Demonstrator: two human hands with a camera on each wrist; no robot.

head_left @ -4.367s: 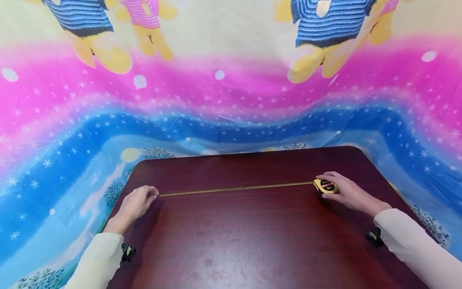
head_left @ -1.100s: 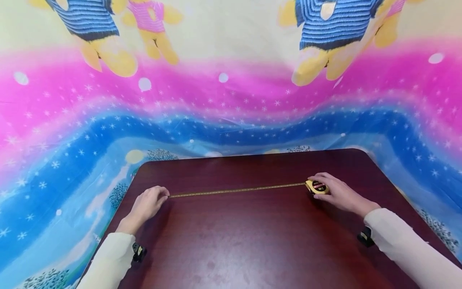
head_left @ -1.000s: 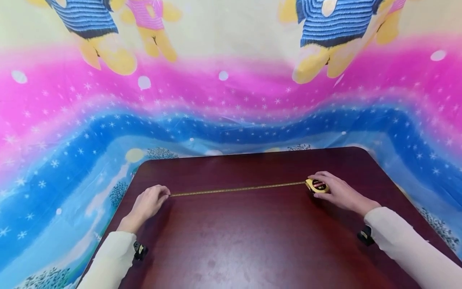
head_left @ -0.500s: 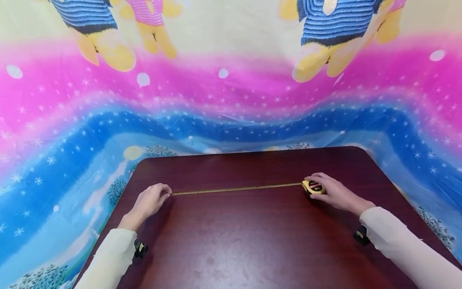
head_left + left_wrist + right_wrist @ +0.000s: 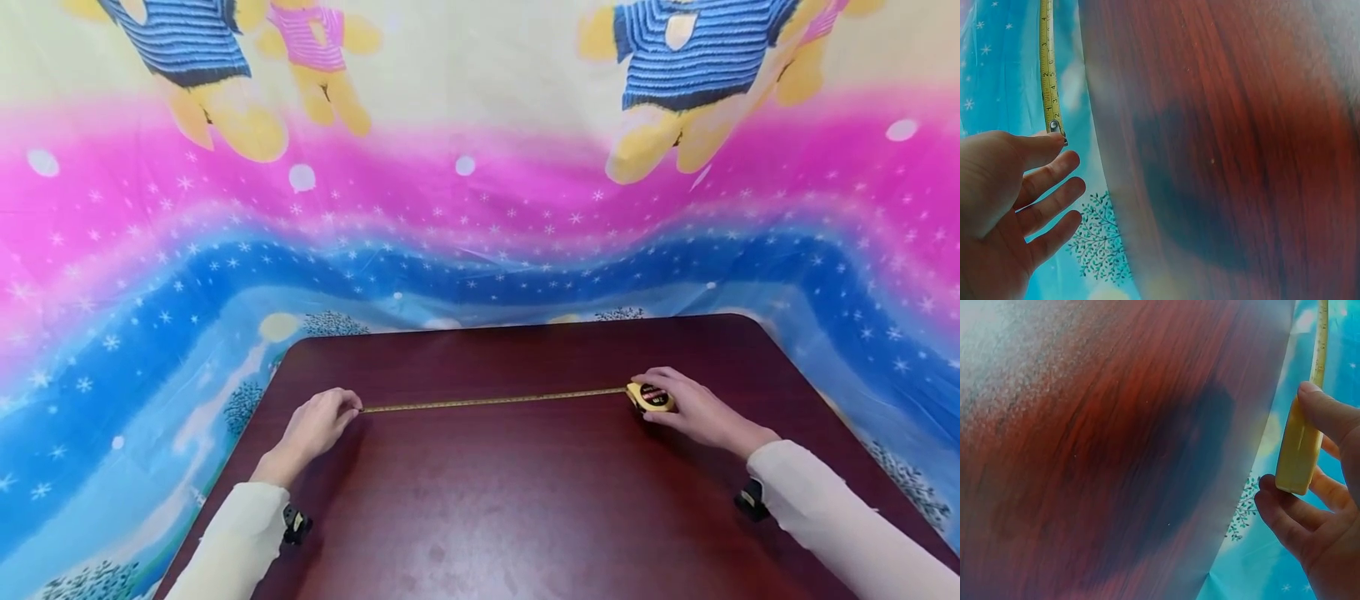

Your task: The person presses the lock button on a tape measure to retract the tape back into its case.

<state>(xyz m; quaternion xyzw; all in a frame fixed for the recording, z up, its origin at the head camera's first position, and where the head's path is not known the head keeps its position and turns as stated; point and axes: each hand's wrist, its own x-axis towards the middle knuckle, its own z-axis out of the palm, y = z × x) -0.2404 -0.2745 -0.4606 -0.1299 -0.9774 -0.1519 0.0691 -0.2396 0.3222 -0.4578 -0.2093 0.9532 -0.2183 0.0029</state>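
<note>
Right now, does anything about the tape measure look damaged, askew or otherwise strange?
Nothing stands out: the tape blade runs without visible kinks from the left hand to its yellow case in the right hand.

The head view looks forward-down from six o'clock; closer wrist views share its tape (image 5: 1047, 50), left at eleven, right at one.
</note>
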